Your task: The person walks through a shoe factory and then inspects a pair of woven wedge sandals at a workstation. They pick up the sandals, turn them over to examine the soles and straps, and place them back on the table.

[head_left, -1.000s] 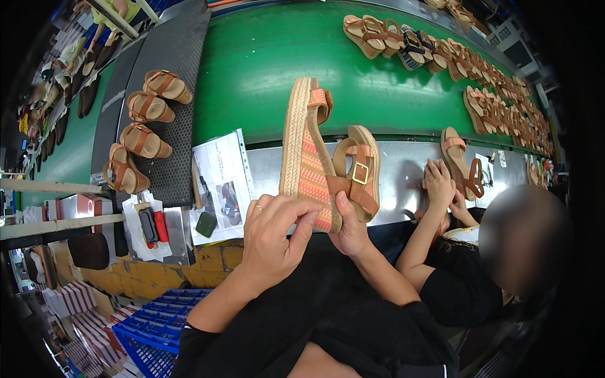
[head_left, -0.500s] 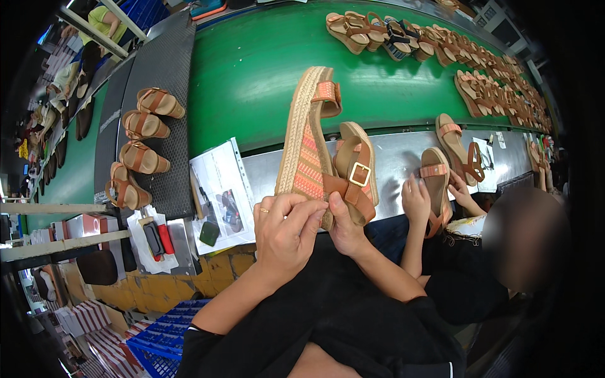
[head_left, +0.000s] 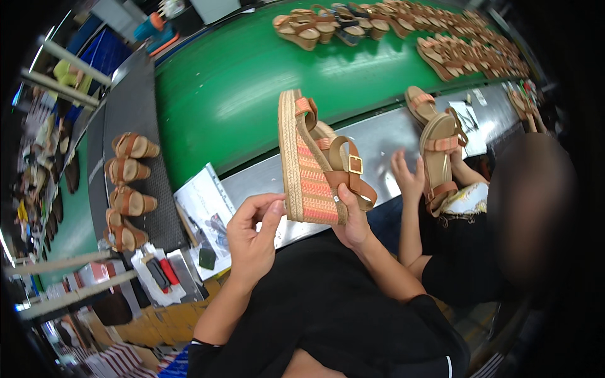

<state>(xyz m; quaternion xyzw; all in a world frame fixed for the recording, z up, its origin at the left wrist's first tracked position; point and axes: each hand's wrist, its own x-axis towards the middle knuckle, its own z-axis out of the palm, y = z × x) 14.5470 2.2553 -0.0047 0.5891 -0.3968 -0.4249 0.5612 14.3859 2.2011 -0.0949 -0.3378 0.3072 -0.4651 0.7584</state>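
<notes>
My right hand (head_left: 354, 220) grips a pair of wedge sandals, toes up, its thumb on the side near the heel. The nearer wedge sandal (head_left: 315, 189) turns its coral woven wedge side and braided sole edge toward me. Partly hidden behind it is a second sandal (head_left: 322, 131) with a coral toe strap. A brown ankle strap with a gold buckle (head_left: 356, 165) sticks out to the right. Beside the heel's lower left edge, my left hand (head_left: 252, 236) has thumb and forefinger brought together; whatever is between them is too small to make out.
Several sandals (head_left: 129, 169) line the black mat at left. More sandals (head_left: 394, 19) stand in rows on the green conveyor (head_left: 220, 82). A printed sheet (head_left: 205, 201) lies on the metal ledge. At right, a co-worker's hands (head_left: 409, 179) handle another sandal (head_left: 436, 157).
My left hand has moved from the strap base to the sole's lower left edge. The sandals have turned, showing more of the wedge side. The view has shifted.
</notes>
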